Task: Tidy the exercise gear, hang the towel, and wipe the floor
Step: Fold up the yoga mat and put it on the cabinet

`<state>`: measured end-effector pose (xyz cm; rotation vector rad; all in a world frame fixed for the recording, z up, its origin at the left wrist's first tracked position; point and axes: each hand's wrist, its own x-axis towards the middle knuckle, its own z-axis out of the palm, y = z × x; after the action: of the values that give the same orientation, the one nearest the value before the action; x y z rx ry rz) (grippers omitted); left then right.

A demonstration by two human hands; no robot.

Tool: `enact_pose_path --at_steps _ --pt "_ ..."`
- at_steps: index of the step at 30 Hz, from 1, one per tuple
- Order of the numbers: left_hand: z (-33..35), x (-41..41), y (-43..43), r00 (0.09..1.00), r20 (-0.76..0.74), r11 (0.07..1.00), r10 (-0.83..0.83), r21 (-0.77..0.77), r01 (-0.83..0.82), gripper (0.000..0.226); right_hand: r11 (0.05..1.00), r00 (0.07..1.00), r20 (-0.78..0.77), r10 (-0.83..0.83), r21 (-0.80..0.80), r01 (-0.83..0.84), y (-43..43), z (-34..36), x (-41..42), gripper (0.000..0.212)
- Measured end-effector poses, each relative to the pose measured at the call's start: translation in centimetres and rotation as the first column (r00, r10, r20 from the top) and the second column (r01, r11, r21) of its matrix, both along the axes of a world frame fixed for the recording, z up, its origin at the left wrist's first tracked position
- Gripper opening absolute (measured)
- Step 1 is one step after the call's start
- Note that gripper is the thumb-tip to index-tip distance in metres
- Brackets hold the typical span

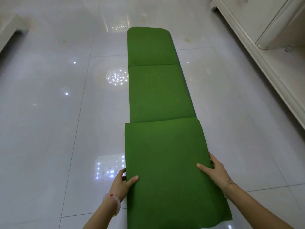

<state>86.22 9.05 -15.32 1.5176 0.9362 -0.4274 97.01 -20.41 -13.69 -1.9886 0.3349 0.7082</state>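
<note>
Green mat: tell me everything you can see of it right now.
The green mat is a long, narrow, matte sheet, foam-like, with rounded far corners, lying lengthwise away from the camera on the glossy tiled floor. Two crosswise creases split it in three; the nearest section overlaps the next. The left hand and right hand grip its side edges, thumbs on top.

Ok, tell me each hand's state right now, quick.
Left hand: grips the left edge of the green mat, thumb on top.
Right hand: grips the mat's right edge.
</note>
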Motion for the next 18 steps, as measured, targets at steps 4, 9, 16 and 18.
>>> enact_pose_path --at_steps 4,9,16,18 --pt "-0.4 0.6 0.5 0.999 -0.016 0.997 0.052 -0.064 -0.053 0.05 0.996 0.996 -0.058 -0.069 -0.058 0.065 -0.3 -1.0 0.9 0.081" --pt "-0.3 1.3 1.3 0.997 -0.064 0.988 0.032 -0.147 -0.041 0.04 0.986 0.959 -0.235 -0.157 0.007 0.164 -1.1 -2.1 2.3 0.071" --pt "1.0 1.0 1.0 0.998 -0.015 0.979 0.065 -0.193 -0.067 0.044 0.974 0.964 -0.194 -0.183 0.094 0.204 -0.9 -0.5 2.1 0.056" --pt "1.4 0.7 0.9 0.998 0.014 0.982 0.055 -0.18 -0.051 0.053 0.965 0.967 -0.16 -0.198 0.14 0.221 -1.0 -0.1 1.4 0.053"
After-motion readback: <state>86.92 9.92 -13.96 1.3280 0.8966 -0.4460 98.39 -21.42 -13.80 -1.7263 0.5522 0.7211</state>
